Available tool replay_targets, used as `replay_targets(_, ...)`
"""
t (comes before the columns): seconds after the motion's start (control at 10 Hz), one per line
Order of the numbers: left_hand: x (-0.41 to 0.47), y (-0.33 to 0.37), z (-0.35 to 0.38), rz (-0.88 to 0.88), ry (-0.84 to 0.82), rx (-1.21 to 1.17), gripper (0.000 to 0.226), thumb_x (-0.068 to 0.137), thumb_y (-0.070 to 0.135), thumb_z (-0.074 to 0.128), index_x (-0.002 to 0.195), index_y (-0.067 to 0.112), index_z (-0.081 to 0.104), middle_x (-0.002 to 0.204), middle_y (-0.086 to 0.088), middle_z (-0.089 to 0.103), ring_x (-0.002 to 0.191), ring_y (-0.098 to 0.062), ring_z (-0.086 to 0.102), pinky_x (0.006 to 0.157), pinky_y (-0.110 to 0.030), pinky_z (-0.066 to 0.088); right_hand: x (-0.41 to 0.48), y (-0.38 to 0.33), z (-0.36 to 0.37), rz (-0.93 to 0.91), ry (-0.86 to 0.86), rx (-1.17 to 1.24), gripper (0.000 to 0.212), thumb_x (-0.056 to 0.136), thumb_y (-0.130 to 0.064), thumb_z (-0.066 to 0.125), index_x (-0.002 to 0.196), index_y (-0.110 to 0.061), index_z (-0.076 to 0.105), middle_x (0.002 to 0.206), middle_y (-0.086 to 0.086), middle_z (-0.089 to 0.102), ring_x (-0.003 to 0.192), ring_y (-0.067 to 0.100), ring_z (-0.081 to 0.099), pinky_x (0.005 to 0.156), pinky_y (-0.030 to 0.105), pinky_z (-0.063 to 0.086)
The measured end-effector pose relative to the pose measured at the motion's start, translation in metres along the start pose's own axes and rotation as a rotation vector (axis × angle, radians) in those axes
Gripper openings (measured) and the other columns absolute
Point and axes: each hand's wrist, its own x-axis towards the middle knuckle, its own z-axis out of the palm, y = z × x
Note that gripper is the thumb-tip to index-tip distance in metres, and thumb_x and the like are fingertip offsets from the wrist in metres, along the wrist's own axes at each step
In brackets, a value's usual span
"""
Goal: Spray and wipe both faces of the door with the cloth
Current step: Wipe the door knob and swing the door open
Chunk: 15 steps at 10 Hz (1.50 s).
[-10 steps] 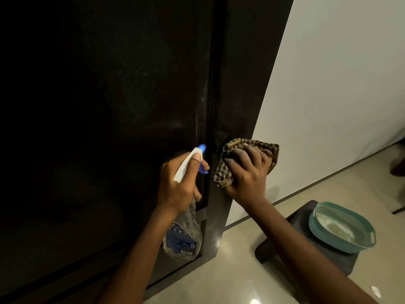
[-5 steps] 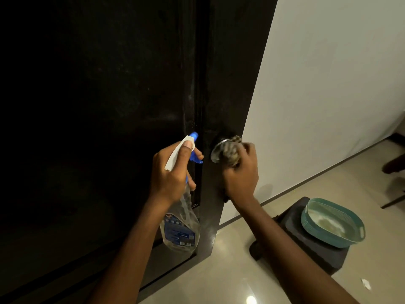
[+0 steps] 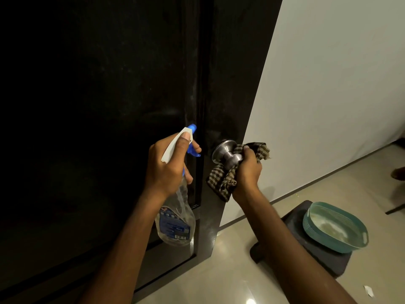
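Since half a second ago the right hand [image 3: 247, 170] has drawn back along the round brushed-metal door knob [image 3: 226, 153], baring its plate and neck; the brown-and-black checked cloth [image 3: 221, 183] now hangs loose below the hand. Its fingers are curled round the cloth and the knob's outer end together. The left hand [image 3: 166, 170] grips the neck of the clear plastic spray bottle [image 3: 177, 220], forefinger on the blue trigger, thumb along the white head, nozzle close to the dark glossy door [image 3: 109, 106] beside the knob
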Motion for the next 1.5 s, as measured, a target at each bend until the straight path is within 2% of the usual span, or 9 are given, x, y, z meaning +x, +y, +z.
replay_targets(0.1, 0.000, 0.000, 0.000, -0.018, 0.004, -0.005, 0.046, 0.099, 0.041, 0.035, 0.087, 0.010, 0.066, 0.093, -0.002, 0.074, 0.036, -0.023, 0.059, 0.041, -0.028, 0.048, -0.004, -0.001, -0.001, -0.208, -0.053, -0.241, 0.021, 0.101, -0.029, 0.051, 0.103, -0.013, 0.065, 0.100, 0.004, 0.066, 0.089, 0.019, 0.063, 0.085, 0.036, 0.053)
replay_targets(0.3, 0.003, 0.002, -0.002, -0.042, -0.013, -0.014, 0.050, 0.098, 0.043, 0.033, 0.090, 0.006, 0.067, 0.092, -0.003, 0.074, 0.037, -0.026, 0.060, 0.042, -0.028, 0.048, 0.026, 0.022, -0.036, -1.714, -0.334, -1.390, 0.040, 0.076, -0.043, 0.067, 0.107, -0.018, 0.072, 0.122, 0.011, 0.064, 0.121, 0.038, 0.049, 0.100, 0.055, 0.040)
replay_targets(0.4, 0.004, 0.001, -0.004, -0.024, -0.017, 0.009, 0.051, 0.099, 0.043, 0.033, 0.088, 0.008, 0.068, 0.090, -0.002, 0.075, 0.037, -0.026, 0.061, 0.043, -0.028, 0.048, 0.035, 0.018, -0.036, -1.744, -0.281, -1.345, 0.036, 0.079, -0.042, 0.066, 0.100, -0.014, 0.073, 0.114, 0.013, 0.066, 0.111, 0.036, 0.053, 0.083, 0.043, 0.048)
replay_targets(0.7, 0.003, 0.000, -0.004, -0.050, -0.032, -0.027, 0.052, 0.099, 0.043, 0.033, 0.087, 0.005, 0.068, 0.091, -0.004, 0.075, 0.036, -0.028, 0.060, 0.044, -0.030, 0.048, -0.002, -0.008, 0.001, 0.449, -0.061, 0.372, 0.034, 0.094, -0.027, 0.047, 0.109, -0.002, 0.064, 0.103, 0.013, 0.068, 0.087, 0.028, 0.066, 0.077, 0.042, 0.056)
replay_targets(0.8, 0.002, -0.001, -0.006, -0.056, -0.034, -0.027, 0.053, 0.098, 0.043, 0.033, 0.087, 0.005, 0.068, 0.092, -0.003, 0.075, 0.037, -0.028, 0.060, 0.045, -0.031, 0.050, -0.010, -0.024, -0.002, 0.542, -0.090, 0.431, 0.038, 0.095, -0.025, 0.045, 0.117, 0.000, 0.064, 0.114, 0.017, 0.069, 0.100, 0.032, 0.067, 0.083, 0.045, 0.055)
replay_targets(1.1, 0.002, -0.004, -0.005, -0.012, -0.021, 0.021, 0.053, 0.099, 0.045, 0.033, 0.086, 0.009, 0.069, 0.089, -0.002, 0.075, 0.037, -0.025, 0.061, 0.044, -0.027, 0.048, 0.027, 0.031, -0.044, -1.570, -0.260, -1.319, 0.051, 0.076, -0.046, 0.063, 0.120, -0.020, 0.062, 0.133, 0.013, 0.054, 0.129, 0.039, 0.043, 0.104, 0.058, 0.037)
replay_targets(1.3, 0.004, -0.004, -0.004, -0.018, -0.013, 0.007, 0.051, 0.100, 0.043, 0.033, 0.085, 0.011, 0.069, 0.089, -0.002, 0.076, 0.037, -0.026, 0.061, 0.045, -0.030, 0.050, 0.008, 0.021, -0.013, -0.804, -0.121, -0.501, 0.018, 0.093, -0.023, 0.057, 0.095, -0.007, 0.066, 0.095, 0.003, 0.062, 0.083, 0.014, 0.059, 0.073, 0.017, 0.045)
replay_targets(1.4, 0.005, -0.004, -0.004, -0.013, -0.026, -0.006, 0.052, 0.099, 0.047, 0.033, 0.085, 0.011, 0.069, 0.090, -0.003, 0.075, 0.037, -0.026, 0.061, 0.045, -0.034, 0.050, 0.002, 0.004, -0.002, 0.071, -0.035, 0.147, 0.022, 0.101, -0.031, 0.055, 0.101, -0.012, 0.066, 0.102, 0.010, 0.069, 0.090, 0.024, 0.067, 0.075, 0.034, 0.055)
replay_targets(1.5, 0.004, -0.004, -0.005, -0.004, -0.032, -0.003, 0.053, 0.095, 0.053, 0.034, 0.084, 0.014, 0.068, 0.090, -0.003, 0.075, 0.037, -0.024, 0.061, 0.044, -0.032, 0.050, -0.004, -0.004, 0.001, 0.100, -0.081, 0.132, 0.029, 0.101, -0.036, 0.054, 0.119, -0.015, 0.063, 0.115, 0.007, 0.069, 0.104, 0.026, 0.067, 0.084, 0.041, 0.058)
